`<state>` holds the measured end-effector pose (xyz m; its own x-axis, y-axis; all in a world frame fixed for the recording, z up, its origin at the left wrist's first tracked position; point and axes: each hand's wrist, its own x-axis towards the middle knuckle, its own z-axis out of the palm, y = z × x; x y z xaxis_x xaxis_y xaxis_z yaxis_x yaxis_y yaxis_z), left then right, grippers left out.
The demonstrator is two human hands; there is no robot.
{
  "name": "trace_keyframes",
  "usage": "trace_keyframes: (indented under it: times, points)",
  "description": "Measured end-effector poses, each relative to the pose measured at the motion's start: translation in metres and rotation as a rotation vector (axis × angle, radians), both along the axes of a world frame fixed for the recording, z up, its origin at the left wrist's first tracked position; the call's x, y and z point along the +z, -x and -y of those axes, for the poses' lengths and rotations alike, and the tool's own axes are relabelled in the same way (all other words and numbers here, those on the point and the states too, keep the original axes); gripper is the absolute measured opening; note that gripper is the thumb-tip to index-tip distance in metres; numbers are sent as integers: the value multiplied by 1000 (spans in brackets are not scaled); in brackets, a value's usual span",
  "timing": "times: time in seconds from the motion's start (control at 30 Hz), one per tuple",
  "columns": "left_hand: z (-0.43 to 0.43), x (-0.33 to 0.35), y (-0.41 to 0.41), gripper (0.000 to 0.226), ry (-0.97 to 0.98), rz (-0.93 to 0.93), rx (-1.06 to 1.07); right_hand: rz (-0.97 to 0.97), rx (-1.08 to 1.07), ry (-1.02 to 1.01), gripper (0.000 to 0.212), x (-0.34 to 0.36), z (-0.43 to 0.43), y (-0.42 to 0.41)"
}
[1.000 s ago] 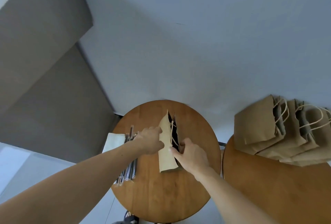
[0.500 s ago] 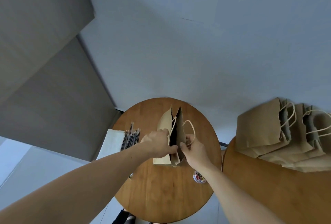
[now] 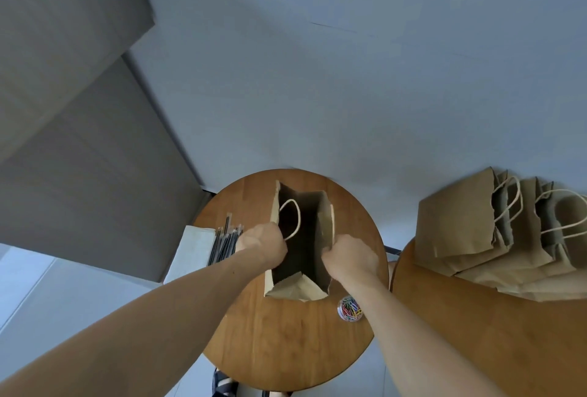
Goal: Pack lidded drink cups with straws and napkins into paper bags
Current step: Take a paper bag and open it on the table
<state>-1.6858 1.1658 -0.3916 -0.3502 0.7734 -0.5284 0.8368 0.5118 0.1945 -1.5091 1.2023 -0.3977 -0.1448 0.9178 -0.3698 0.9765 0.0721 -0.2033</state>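
Brown paper bag (image 3: 298, 289) is standing open mid-way across the round bench (image 3: 286, 349). The left hand (image 3: 262, 242) is gripping its left rim and the right hand (image 3: 347, 258) its right rim, fingers curled over the paper. Straws (image 3: 225, 241) and napkins (image 3: 195, 250) are lying just left of it.

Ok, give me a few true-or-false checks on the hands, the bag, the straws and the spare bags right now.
1. The left hand and right hand both grip the open paper bag. True.
2. A lidded cup stands on the round table beside it. False: no cup is in view.
3. The straws lie beside the napkins. True.
4. The spare bags are stacked on that same table. False: they lie on the neighbouring table.
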Motion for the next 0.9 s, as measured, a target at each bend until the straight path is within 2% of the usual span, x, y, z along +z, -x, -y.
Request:
trace_keyframes:
  times: [0.13,0.23,0.3,0.47,0.53,0.63,0.73,0.83,0.9]
  points:
    - [3,1,38,11,-2,-68,91,73,-86,-6,31,-2,-10,-32]
    - [4,-1,50,10,-53,-53,153,30,-99,-11,19,-8,-7,-43]
    - [4,-4,46,11,-69,-32,140,-9,-93,-26,19,-10,-4,-39]
    - [6,-21,27,36,-52,167,17,-202,-14,18,43,-12,6,-25]
    - [6,-20,26,57,3,215,-40,-236,53,66,57,-12,6,-24]
    - [4,-11,34,94,129,310,-107,-241,122,161,92,-10,5,-25]
    - [1,5,47,113,237,390,-169,-292,154,312,112,-1,-2,-27]
    - [-4,26,57,110,242,300,-241,-370,181,399,106,18,-17,-28]
    - [-12,45,60,94,159,151,-265,-396,180,324,95,35,-32,-24]
